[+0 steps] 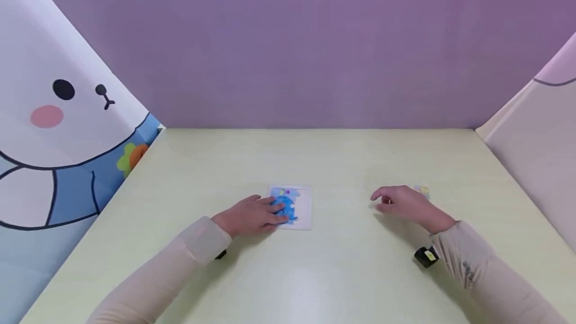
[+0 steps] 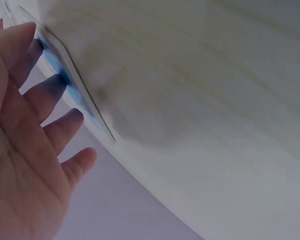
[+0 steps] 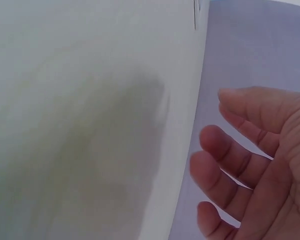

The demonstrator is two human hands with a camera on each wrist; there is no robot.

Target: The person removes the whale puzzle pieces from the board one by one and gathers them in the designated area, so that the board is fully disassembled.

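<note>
A small white-framed puzzle board lies flat on the table, with a blue cartoon picture on its left part and plain white on its right. My left hand rests on the board's left side, fingers stretched over the blue picture. In the left wrist view, the fingertips touch the board's blue surface. Over the table to the right, my right hand hovers with loosely bent fingers. Nothing shows between those fingers in the right wrist view. Just behind it lies a small yellow patterned piece, partly hidden by the hand.
The pale table meets a purple backdrop at its far edge. A printed cartoon cloth stands along the left side, and a pale cloth along the right. A black wrist camera hangs under the right forearm.
</note>
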